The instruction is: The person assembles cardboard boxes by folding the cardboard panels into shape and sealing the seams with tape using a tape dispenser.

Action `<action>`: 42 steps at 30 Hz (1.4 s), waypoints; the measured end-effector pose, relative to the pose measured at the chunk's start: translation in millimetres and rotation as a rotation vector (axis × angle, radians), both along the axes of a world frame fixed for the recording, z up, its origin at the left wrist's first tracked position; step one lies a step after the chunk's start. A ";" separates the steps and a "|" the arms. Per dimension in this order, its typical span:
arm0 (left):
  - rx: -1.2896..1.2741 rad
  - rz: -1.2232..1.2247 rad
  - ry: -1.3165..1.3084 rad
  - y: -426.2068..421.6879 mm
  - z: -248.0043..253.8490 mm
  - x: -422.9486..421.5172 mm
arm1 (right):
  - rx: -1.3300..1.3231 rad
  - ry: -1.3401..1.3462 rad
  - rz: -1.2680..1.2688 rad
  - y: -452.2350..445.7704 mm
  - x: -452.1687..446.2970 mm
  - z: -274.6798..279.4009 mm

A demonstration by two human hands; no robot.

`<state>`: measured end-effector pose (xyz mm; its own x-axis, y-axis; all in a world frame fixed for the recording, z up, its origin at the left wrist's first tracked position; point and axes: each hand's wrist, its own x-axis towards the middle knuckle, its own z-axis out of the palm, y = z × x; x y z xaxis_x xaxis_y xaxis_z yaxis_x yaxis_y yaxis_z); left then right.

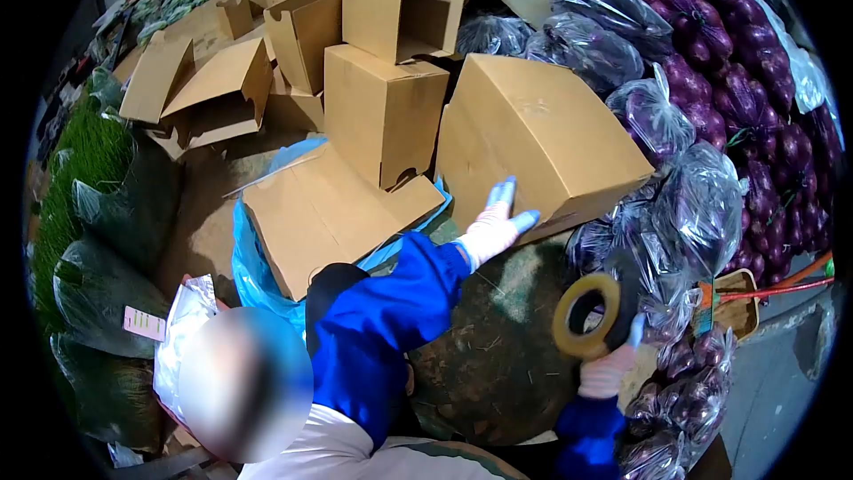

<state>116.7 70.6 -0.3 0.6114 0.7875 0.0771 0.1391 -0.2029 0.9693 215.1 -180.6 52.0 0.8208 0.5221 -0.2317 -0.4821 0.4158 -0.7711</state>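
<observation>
My left hand (491, 229), in a striped glove with blue fingertips, reaches to the near side of a cardboard box (542, 124). Its fingers are spread and seem to rest against the cardboard; exact contact is hard to tell. Lower right, my right hand (609, 369), gloved alike, is closed on a roll of packing tape (569, 311), slightly blurred, with a dark part at its side. Left of my left hand, an opened-out cardboard box (324, 213) lies over blue plastic (249, 253). Another box (382, 111) stands upright behind it.
Purple mesh sacks of onions (711, 18) and clear bags of onions (702, 204) pile up on the right. Bags of green stalks (115, 187) line the left. More open boxes (218, 93) stand behind. A round dark surface (489, 347) lies before me; a blurred circle covers the lower left.
</observation>
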 end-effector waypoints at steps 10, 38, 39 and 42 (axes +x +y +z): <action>0.146 -0.101 0.290 51.7 -8.5 -26.9 | -0.158 0.212 0.081 -92.9 -20.8 -92.7; -0.049 0.083 1.205 23.9 -277.1 -373.6 | -0.730 -0.412 0.362 -130.4 -71.9 -80.6; -0.453 0.434 0.865 23.3 -299.4 -363.0 | -0.678 -0.263 0.341 -125.5 -71.3 -81.6; -1.092 1.226 -0.074 13.5 -281.6 -331.6 | -0.624 -0.078 0.327 -120.5 -67.7 -81.8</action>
<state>-214.8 84.1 -281.9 -0.3599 0.4675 -0.8074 -0.3582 0.7298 0.5823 147.4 -301.0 -29.8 0.6707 0.5335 -0.5153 -0.4406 -0.2722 -0.8554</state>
